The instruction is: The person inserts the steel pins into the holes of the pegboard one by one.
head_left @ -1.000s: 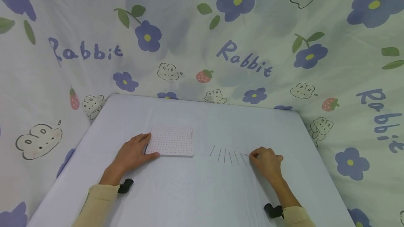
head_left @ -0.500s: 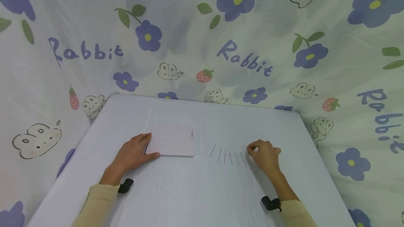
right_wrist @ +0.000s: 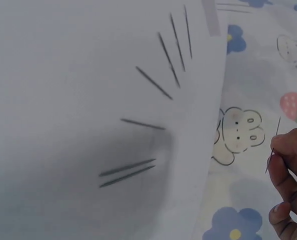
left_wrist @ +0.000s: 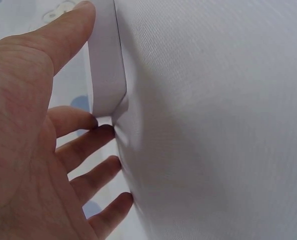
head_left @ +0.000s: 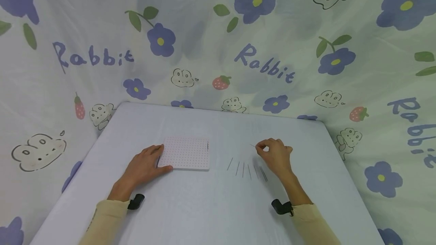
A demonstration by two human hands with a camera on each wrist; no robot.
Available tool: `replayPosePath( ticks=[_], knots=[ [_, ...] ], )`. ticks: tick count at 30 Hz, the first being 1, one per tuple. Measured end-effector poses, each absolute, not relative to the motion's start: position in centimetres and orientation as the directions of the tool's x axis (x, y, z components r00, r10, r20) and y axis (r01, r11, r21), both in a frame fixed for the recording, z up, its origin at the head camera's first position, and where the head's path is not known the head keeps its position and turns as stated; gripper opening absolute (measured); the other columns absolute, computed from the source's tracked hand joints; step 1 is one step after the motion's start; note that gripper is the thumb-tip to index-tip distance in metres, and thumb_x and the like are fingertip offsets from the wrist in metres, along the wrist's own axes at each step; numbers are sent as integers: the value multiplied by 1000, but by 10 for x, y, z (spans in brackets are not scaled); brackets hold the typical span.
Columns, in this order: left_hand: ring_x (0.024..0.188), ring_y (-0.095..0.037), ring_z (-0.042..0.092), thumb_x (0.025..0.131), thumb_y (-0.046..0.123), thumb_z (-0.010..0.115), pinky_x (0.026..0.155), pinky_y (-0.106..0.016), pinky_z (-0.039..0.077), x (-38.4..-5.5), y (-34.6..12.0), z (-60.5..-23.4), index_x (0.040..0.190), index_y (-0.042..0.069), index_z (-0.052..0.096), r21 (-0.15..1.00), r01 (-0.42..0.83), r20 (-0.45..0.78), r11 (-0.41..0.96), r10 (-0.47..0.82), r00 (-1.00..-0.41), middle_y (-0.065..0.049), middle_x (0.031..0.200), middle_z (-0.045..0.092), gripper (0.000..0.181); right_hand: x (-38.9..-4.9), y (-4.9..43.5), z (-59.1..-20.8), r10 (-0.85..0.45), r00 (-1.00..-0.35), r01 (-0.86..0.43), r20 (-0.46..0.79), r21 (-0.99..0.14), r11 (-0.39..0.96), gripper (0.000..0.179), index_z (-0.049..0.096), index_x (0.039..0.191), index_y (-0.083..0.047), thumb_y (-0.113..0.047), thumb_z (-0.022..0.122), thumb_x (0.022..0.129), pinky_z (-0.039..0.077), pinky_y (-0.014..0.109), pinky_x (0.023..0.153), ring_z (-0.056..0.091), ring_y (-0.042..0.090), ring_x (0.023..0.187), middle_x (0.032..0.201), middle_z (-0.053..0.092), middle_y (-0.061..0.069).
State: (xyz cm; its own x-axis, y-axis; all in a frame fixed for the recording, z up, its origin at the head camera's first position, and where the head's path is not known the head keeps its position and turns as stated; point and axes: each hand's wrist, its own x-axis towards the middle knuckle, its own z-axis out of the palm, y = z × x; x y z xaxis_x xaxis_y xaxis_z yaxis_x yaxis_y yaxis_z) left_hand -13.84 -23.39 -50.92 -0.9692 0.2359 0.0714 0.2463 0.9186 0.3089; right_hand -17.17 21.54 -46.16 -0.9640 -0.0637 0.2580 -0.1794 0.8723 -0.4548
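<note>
My left hand (head_left: 143, 165) rests against the near left corner of a white board (head_left: 185, 154) covered in small dots or holes. Its thumb touches the front edge and its fingers lie along the left side. A thin dark line, perhaps a needle (head_left: 207, 145), shows near the board's right edge. My right hand (head_left: 275, 157) is raised over the table and pinches a thin needle (right_wrist: 278, 128) between thumb and index finger; its ends stick out on both sides. Below, several loose needles (head_left: 243, 170) lie fanned out on the white table, two of them side by side (right_wrist: 127, 171).
The white-covered table (head_left: 211, 211) ends at a back edge against a hanging cloth (head_left: 204, 41) printed with flowers and rabbits. Black wrist cameras (head_left: 137, 202) sit at both cuffs.
My right hand has lifted and moved away from the near side and to the left, carrying the pinched needle past the fanned row. The left hand and the board have stayed put.
</note>
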Motion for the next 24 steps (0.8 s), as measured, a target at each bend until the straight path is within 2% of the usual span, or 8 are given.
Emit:
replayPosePath(
  ticks=[8,15,24],
  knots=[
    [135,-47,43,86,57,73,104,-66,39,-139,-234,-510,147,-6,45,309,241,69,920,231,-970,-25,149,46,93,-182,187,-451,-91,-956,-223,280,-488,844,14,79,96,-19,-30,71,94,31,52,82,63,27,93,93,74,-4],
    [135,-48,43,86,56,73,105,-66,38,-139,-234,-510,147,-7,45,308,238,64,921,229,-971,-25,150,45,93,-189,165,-444,-122,-949,-264,292,-516,815,14,78,96,-20,-31,70,95,31,49,82,59,18,89,90,73,-8],
    [136,-47,42,85,56,73,106,-66,37,-139,-234,-509,148,-6,43,309,229,58,923,222,-973,-26,150,45,93,-194,137,-438,-167,-937,-318,307,-551,771,12,78,95,-21,-29,69,94,30,47,82,56,13,84,87,72,-12]
  ],
)
